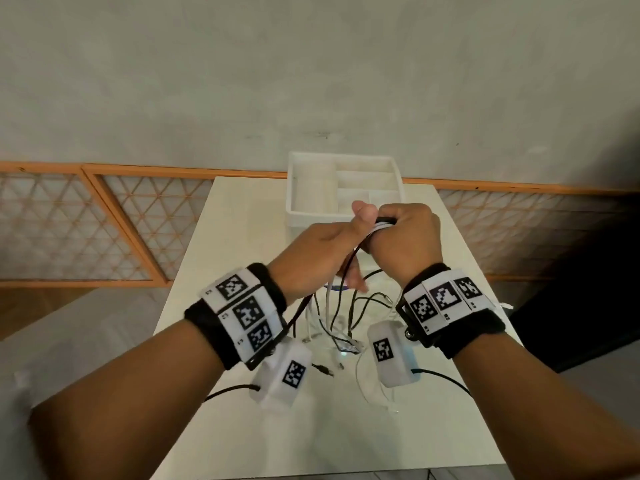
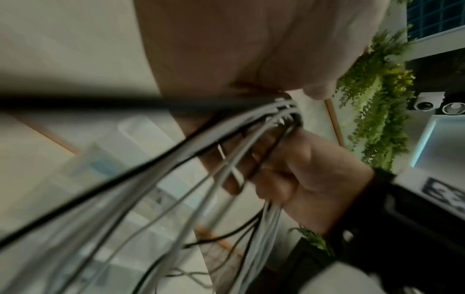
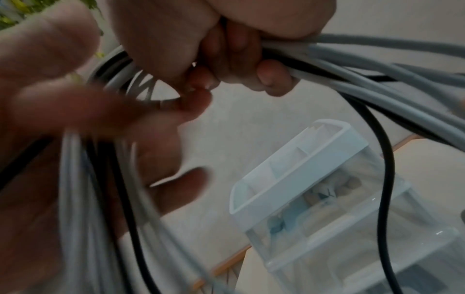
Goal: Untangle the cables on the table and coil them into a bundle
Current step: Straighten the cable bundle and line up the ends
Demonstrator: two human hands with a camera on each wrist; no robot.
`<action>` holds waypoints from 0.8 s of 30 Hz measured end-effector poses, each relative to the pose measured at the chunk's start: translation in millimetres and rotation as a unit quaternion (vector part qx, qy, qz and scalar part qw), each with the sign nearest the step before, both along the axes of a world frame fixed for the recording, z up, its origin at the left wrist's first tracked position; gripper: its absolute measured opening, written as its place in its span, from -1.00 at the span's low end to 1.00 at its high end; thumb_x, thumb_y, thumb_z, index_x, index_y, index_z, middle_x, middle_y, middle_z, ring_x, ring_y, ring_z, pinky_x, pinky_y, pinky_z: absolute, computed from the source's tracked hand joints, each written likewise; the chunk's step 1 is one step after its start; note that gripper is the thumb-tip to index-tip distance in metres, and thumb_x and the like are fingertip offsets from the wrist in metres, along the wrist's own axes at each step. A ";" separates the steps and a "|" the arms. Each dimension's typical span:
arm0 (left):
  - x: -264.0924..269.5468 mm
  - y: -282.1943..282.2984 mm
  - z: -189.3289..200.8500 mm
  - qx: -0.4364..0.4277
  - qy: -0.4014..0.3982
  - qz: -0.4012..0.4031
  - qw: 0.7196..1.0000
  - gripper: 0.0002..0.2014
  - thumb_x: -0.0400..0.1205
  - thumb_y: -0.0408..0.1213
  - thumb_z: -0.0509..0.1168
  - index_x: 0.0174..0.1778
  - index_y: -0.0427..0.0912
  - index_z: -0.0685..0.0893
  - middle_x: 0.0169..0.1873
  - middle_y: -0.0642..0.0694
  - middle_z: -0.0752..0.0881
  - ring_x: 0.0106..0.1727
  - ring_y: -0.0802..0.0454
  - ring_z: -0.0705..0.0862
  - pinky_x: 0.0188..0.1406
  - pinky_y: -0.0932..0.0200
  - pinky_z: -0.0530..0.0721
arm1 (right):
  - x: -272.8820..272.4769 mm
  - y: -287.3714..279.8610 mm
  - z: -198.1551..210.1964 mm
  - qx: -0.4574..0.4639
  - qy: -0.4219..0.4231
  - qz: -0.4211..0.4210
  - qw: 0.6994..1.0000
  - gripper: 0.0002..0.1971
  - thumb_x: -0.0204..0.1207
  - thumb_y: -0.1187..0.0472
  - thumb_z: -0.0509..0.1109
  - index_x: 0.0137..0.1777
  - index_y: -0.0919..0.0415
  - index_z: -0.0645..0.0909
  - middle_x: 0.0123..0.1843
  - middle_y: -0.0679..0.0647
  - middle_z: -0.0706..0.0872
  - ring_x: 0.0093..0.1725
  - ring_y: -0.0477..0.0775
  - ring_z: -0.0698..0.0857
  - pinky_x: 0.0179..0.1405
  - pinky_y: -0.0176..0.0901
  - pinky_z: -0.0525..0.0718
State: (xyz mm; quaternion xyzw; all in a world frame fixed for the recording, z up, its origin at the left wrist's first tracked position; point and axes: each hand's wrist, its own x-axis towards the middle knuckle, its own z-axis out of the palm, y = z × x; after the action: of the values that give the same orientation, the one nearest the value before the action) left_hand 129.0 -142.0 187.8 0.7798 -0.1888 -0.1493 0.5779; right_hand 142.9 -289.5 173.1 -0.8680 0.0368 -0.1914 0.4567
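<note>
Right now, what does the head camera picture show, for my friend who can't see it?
Two hands, left hand and right hand, hold up a bunch of black and white cables above a white table. Loose cable ends dangle down; a white organizer box sits behind.

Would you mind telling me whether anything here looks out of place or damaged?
Nothing looks damaged. The cables are simply not bundled yet: both the left hand and right hand hold them raised above the table, while loose black and white ends dangle in a tangle. The white tray stands square.
</note>
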 end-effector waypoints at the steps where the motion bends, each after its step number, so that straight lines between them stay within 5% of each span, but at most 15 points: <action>1: -0.8 -4.2 0.5 -0.011 -0.003 0.032 0.999 -0.41 0.67 0.33 0.02 -0.32 -0.04 0.71 -0.63 -0.04 0.58 -0.52 0.05 0.65 -0.24 0.11 0.63 | 0.6 -3.1 1.1 -0.011 -0.009 -0.011 1.000 -0.70 0.40 0.21 0.50 -0.51 0.28 0.57 -0.62 0.00 0.50 -0.55 0.01 0.44 -0.52 -0.15 0.40; 3: 4.2 -5.7 1.3 -0.016 -0.036 0.111 0.993 -0.39 0.65 0.30 0.13 -0.47 -0.14 0.61 -0.70 0.01 0.39 -0.63 0.05 0.37 -0.48 0.17 0.39 | 0.7 -8.8 2.7 -0.017 -0.041 -0.016 0.999 -0.84 0.40 0.21 0.52 -0.30 0.18 0.58 -0.49 -0.05 0.58 -0.47 0.00 0.52 -0.45 -0.17 0.47; 7: 22.3 7.4 14.1 -0.045 -0.086 0.170 0.981 -0.43 0.62 0.22 0.26 -0.52 -0.18 0.52 -0.70 0.00 0.29 -0.65 0.05 0.22 -0.61 0.25 0.24 | -10.0 -24.2 -6.7 0.078 -0.064 0.065 0.993 -0.76 0.39 0.21 0.64 -0.14 0.05 0.59 -0.26 -0.06 0.72 -0.29 -0.08 0.67 -0.28 -0.31 0.64; 9: 28.0 18.6 20.4 -0.046 -0.108 0.167 0.979 -0.44 0.63 0.18 0.29 -0.53 -0.19 0.47 -0.68 -0.01 0.25 -0.65 0.05 0.18 -0.68 0.32 0.23 | -16.3 -35.3 -29.3 0.066 -0.008 0.102 0.993 -0.84 0.42 0.18 0.64 -0.19 0.05 0.68 -0.28 -0.03 0.74 -0.31 -0.10 0.66 -0.26 -0.27 0.63; 11: 31.4 28.0 26.4 -0.067 -0.115 0.164 0.977 -0.44 0.65 0.12 0.29 -0.50 -0.25 0.44 -0.69 0.05 0.22 -0.67 0.08 0.16 -0.72 0.40 0.24 | -20.2 -49.4 -60.6 -0.046 0.073 0.084 0.993 -0.83 0.45 0.09 0.62 -0.24 0.03 0.67 -0.23 0.00 0.75 -0.24 -0.02 0.67 -0.19 -0.21 0.59; 14: 31.6 40.0 31.1 -0.073 -0.130 0.159 0.976 -0.41 0.66 0.09 0.29 -0.45 -0.38 0.45 -0.68 0.03 0.24 -0.66 0.10 0.17 -0.69 0.41 0.27 | -24.2 -63.2 -94.2 -0.155 0.236 0.029 0.959 -0.64 0.57 -0.04 0.47 -0.38 0.03 0.46 -0.15 0.20 0.73 -0.11 0.22 0.66 -0.18 -0.11 0.49; 16: 32.9 49.0 26.7 -0.006 -0.154 0.127 0.980 -0.40 0.66 0.15 0.25 -0.46 -0.32 0.43 -0.63 -0.02 0.27 -0.65 0.09 0.21 -0.61 0.29 0.29 | -18.8 -70.8 -94.9 -0.192 0.269 0.000 0.944 -0.58 0.66 -0.03 0.36 -0.41 0.11 0.47 -0.15 0.31 0.77 -0.07 0.32 0.71 -0.20 -0.07 0.50; 19: 37.8 64.7 11.3 0.157 -0.165 0.097 0.969 -0.41 0.66 0.25 0.15 -0.48 -0.18 0.40 -0.63 0.03 0.34 -0.62 0.08 0.30 -0.48 0.13 0.31 | -3.6 -84.1 -74.7 -0.008 0.162 -0.076 0.984 -0.74 0.65 0.20 0.34 -0.30 0.08 0.67 -0.26 0.22 0.81 -0.21 0.30 0.79 -0.13 0.09 0.74; 21: 38.4 70.6 -1.0 0.227 -0.165 0.125 0.952 -0.40 0.66 0.26 0.11 -0.48 -0.20 0.40 -0.62 0.01 0.38 -0.56 0.05 0.35 -0.41 0.10 0.33 | 1.4 -90.3 -52.6 0.148 0.042 -0.093 0.984 -0.70 0.59 0.47 0.26 -0.10 0.06 0.69 -0.21 0.16 0.80 -0.35 0.16 0.74 -0.28 0.03 0.78; 24: 37.8 72.7 -15.8 0.179 -0.128 0.245 0.944 -0.37 0.64 0.29 0.15 -0.52 -0.18 0.40 -0.65 0.02 0.37 -0.60 0.05 0.33 -0.47 0.13 0.29 | -3.6 -95.5 -38.0 0.154 -0.054 -0.063 0.985 -0.58 0.53 0.58 0.31 0.06 -0.04 0.57 -0.15 0.00 0.77 -0.28 0.00 0.73 -0.31 -0.16 0.74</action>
State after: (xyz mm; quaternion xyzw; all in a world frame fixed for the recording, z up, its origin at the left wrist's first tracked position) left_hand 166.8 -69.3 172.0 0.9051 -0.0340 0.0670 0.4184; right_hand 139.4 -385.0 135.0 -0.7715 0.0956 -0.2587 0.5733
